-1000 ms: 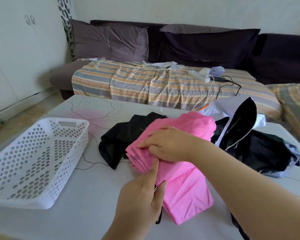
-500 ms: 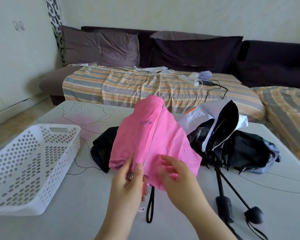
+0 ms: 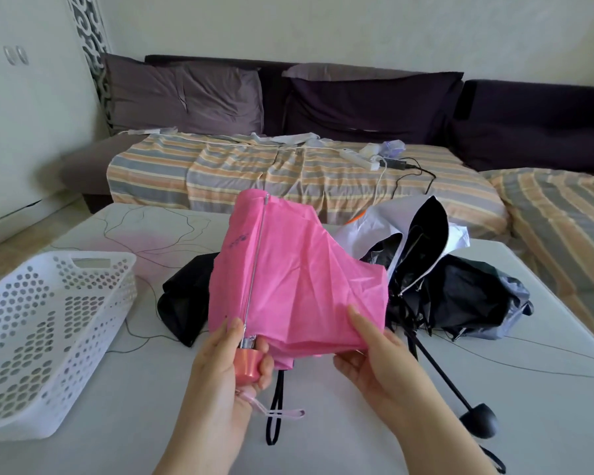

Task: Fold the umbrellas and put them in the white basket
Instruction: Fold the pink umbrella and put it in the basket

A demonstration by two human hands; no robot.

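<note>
Gripping pink umbrella point(image 3: 299, 289) upright by its handle with left hand point(image 3: 227, 368), right hand point(image 3: 374, 358) pinching loose canopy edge, probably to gather pleats before wrapping.

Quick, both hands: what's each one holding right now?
Left hand: grips the pink umbrella's handle.
Right hand: pinches the pink umbrella's canopy edge.

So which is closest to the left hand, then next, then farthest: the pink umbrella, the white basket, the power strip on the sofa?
1. Pink umbrella: its handle is gripped in the left hand.
2. White basket: left, on the table.
3. Power strip: far back on the sofa.
</note>
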